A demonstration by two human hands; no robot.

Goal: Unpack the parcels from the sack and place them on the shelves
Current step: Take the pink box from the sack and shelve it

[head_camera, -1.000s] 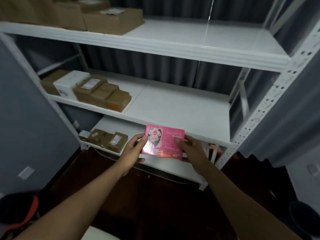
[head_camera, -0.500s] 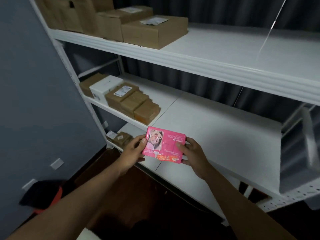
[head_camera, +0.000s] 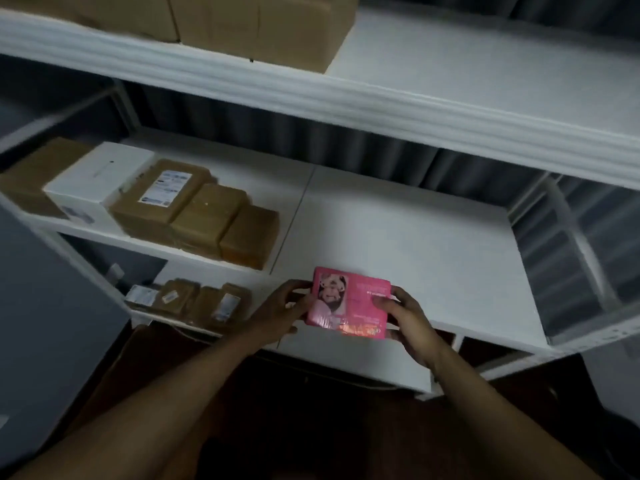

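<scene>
Parcel, pink, now sits over the front edge of the middle shelf, nearer than a second ago. Left hand and right hand grip its ends. Placement appears imminent, right of the brown boxes.

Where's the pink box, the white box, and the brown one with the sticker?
pink box (head_camera: 349,303): head view, middle of its front face.
white box (head_camera: 100,174): head view, its top face.
brown box with sticker (head_camera: 162,199): head view, its top, beside the label.

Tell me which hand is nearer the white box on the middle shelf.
Left. The left hand grips the pink parcel on the side toward the white box; the right hand holds the far side.
</scene>
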